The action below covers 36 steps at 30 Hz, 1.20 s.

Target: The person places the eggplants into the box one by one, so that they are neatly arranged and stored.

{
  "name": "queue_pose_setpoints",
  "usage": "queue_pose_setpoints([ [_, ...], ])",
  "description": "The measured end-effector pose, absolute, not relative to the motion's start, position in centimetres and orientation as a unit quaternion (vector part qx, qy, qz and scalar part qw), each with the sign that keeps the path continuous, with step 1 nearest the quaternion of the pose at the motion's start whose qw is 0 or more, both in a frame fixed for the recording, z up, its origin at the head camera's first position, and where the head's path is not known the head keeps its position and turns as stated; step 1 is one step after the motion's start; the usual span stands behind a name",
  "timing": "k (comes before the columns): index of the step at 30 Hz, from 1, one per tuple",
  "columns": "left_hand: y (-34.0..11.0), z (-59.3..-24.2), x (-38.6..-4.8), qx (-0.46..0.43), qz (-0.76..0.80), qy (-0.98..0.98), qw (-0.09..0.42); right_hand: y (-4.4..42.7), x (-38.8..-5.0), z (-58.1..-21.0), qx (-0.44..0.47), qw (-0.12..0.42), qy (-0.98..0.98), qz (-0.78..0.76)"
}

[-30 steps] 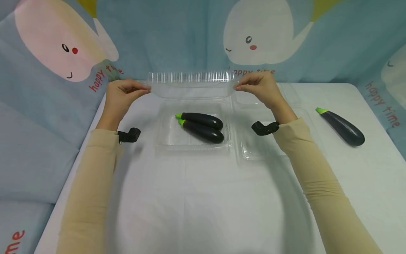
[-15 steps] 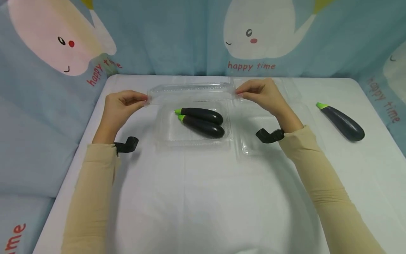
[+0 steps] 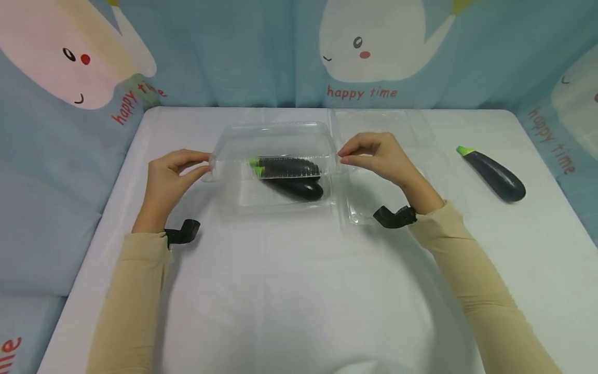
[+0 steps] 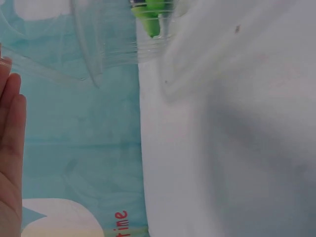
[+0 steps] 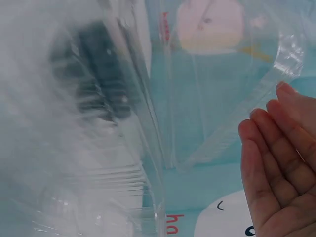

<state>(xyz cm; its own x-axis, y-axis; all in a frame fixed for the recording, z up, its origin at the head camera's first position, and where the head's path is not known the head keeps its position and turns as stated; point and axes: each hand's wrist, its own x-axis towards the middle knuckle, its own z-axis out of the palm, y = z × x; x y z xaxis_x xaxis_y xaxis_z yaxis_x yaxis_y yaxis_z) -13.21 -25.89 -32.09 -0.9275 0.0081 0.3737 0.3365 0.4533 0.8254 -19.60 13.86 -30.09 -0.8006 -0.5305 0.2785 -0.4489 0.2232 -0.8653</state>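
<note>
Two dark eggplants with green stem ends, the rear one (image 3: 291, 166) and the front one (image 3: 299, 191), lie side by side in a clear plastic clamshell box (image 3: 280, 208). Its hinged lid (image 3: 275, 136) slants over them, the ribbed front edge crossing the eggplants. At the lid's left corner my left hand (image 3: 169, 179) pinches the edge between thumb and fingers. My right hand (image 3: 380, 158) pinches the opposite corner. In the right wrist view, the right hand (image 5: 281, 168) shows beside the clear plastic; a green stem (image 4: 150, 17) appears through plastic in the left wrist view.
A second clear plastic box (image 3: 357, 215) lies spread on the white table (image 3: 261, 291), partly under my right arm. Farther right lies a third eggplant (image 3: 495, 175). A blue printed curtain (image 3: 247, 57) rises behind the table.
Both hands have come toward me and down with the lid, which has swung from upright to slanting over the two eggplants. The box and the eggplants have stayed in place.
</note>
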Motion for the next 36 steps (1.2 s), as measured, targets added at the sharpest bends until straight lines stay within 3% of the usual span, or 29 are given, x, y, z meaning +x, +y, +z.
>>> queue_pose_setpoints([
  [8,-25.8,-33.1,-12.2,-0.123,-0.512,-0.839,0.138,14.1,-18.4,-30.4,-0.303,0.039,0.812,-0.498],
  [14,-25.1,-33.1,-11.3,-0.097,-0.515,-0.844,0.114,14.1,-18.0,-30.5,-0.29,0.07,0.844,-0.447],
  [22,-23.6,-33.6,-9.1,-0.044,-0.504,-0.85,0.144,13.9,-17.4,-31.2,-0.329,0.107,0.847,-0.404],
  [29,-22.8,-34.8,-7.1,0.02,-0.537,-0.829,0.155,13.8,-17.1,-31.8,-0.342,0.095,0.856,-0.376],
  [36,-22.0,-35.9,-6.1,0.064,-0.562,-0.815,0.124,13.8,-17.0,-32.0,-0.344,0.084,0.856,-0.378],
])
